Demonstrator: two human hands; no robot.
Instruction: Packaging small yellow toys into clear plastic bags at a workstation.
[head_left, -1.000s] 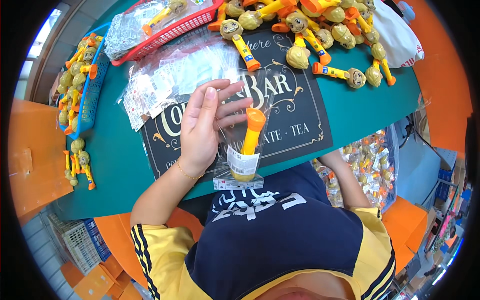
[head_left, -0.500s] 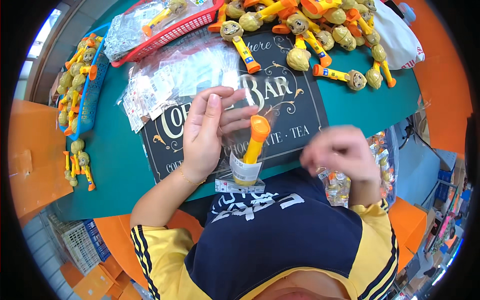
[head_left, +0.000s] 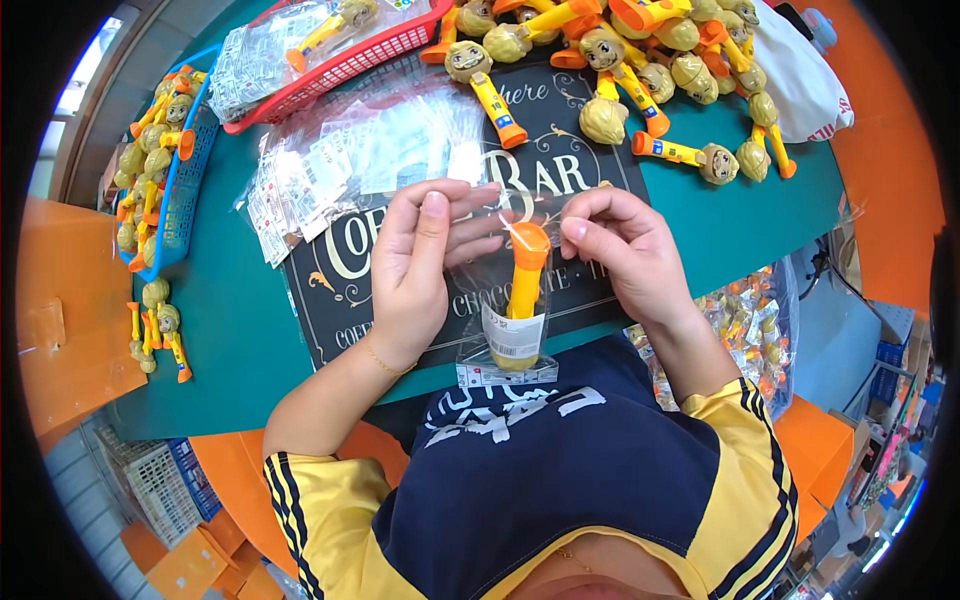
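Note:
A clear plastic bag (head_left: pixel 556 262) hangs in front of me at the table's near edge. Inside it is a toy (head_left: pixel 524 285) with a yellow stick body, its orange foot up and its golden head down, partly behind a white label (head_left: pixel 514 334). My left hand (head_left: pixel 418 250) holds the bag's upper left side, fingers stretched behind the film and thumb raised; the exact grip is hard to see. At the upper right, my right hand (head_left: pixel 630 250) is closed in a pinch on the bag's edge.
Flat clear bags (head_left: pixel 345 150) lie on a black lettered mat (head_left: pixel 400 325). Behind stand a red basket (head_left: pixel 345 75) of bags and a pile of loose toys (head_left: pixel 640 60). A blue basket (head_left: pixel 190 190) of toys is at left; bagged toys (head_left: pixel 745 330) fill a large bag at right.
My right hand has come up and inward from the lower right, and now pinches the bag's edge. The bagged toy has shifted slightly right; my left hand stays almost in place.

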